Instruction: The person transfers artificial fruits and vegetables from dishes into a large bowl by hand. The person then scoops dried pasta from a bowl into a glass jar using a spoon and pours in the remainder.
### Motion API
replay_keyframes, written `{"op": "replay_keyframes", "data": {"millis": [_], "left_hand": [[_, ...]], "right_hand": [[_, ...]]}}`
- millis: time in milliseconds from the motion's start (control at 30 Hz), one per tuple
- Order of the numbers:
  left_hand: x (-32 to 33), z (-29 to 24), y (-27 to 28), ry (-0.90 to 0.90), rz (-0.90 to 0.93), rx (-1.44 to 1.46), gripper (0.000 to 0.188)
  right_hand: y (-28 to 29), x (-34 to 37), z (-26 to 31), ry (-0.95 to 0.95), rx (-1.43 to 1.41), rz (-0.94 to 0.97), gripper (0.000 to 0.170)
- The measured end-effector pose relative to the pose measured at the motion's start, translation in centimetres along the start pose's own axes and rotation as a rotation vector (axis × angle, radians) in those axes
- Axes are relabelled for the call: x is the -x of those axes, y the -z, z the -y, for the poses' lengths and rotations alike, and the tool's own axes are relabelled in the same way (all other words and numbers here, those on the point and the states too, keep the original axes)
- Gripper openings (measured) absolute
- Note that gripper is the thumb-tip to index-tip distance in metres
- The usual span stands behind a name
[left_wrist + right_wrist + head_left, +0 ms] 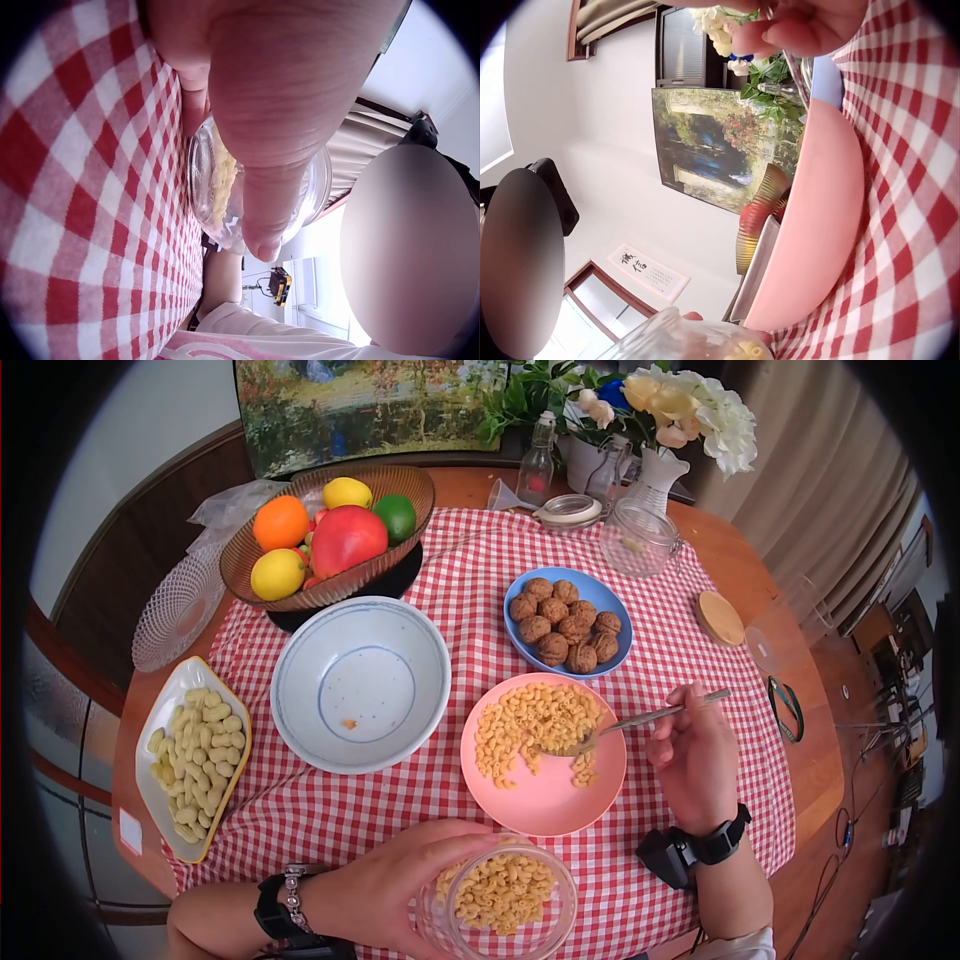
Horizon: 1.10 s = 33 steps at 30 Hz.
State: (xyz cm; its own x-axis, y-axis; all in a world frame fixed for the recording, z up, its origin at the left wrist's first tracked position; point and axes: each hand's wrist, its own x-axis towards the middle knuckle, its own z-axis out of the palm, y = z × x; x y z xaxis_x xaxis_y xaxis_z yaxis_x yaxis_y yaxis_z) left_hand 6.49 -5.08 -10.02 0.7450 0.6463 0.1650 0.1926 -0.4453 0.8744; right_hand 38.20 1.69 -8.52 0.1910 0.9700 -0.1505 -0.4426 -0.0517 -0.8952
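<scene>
My left hand [395, 875] holds a clear glass jar [573, 905] at the table's near edge, fingers and thumb around its side. Elbow macaroni [505, 895] lies inside it. In the left wrist view, the thumb [266, 202] crosses the jar's wall. Just beyond stands a pink bowl [540, 812] with more macaroni [515, 715] heaped toward its far side. My right hand [697, 765], to the right of this bowl, grips the handle of a metal spoon [650, 715]. The spoon's head sits among the macaroni, partly covered. The right wrist view shows the bowl's outer wall [829, 210] below the hand.
A blue plate [515, 643] of walnuts stands behind the pink bowl. Left are a large whitish bowl [360, 690] with crumbs, a dish [150, 780] of peanuts and a fruit bowl [412, 525]. An open glass jar [640, 540] and wooden lid [720, 618] stand back right.
</scene>
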Motion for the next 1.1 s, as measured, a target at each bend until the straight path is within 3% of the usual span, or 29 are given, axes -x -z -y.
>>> {"op": "replay_keyframes", "data": {"millis": [300, 700, 1033, 1100], "left_hand": [[0.0, 0.0, 0.1, -0.027, -0.008, -0.019, 0.12], [0.0, -0.2, 0.1, -0.004, -0.006, -0.028, 0.121], [0.0, -0.2, 0.2, 0.002, 0.003, -0.035, 0.121], [0.1, 0.1, -0.1, -0.004, -0.01, -0.005, 0.121]], "right_hand": [[0.5, -0.4, -0.4, -0.107, -0.06, 0.119, 0.03], [0.6, -0.4, -0.2, -0.19, -0.134, 0.128, 0.034], [-0.4, 0.6, 0.4, -0.097, -0.129, 0.211, 0.034], [-0.1, 0.7, 0.3, -0.072, -0.219, 0.37, 0.037]]}}
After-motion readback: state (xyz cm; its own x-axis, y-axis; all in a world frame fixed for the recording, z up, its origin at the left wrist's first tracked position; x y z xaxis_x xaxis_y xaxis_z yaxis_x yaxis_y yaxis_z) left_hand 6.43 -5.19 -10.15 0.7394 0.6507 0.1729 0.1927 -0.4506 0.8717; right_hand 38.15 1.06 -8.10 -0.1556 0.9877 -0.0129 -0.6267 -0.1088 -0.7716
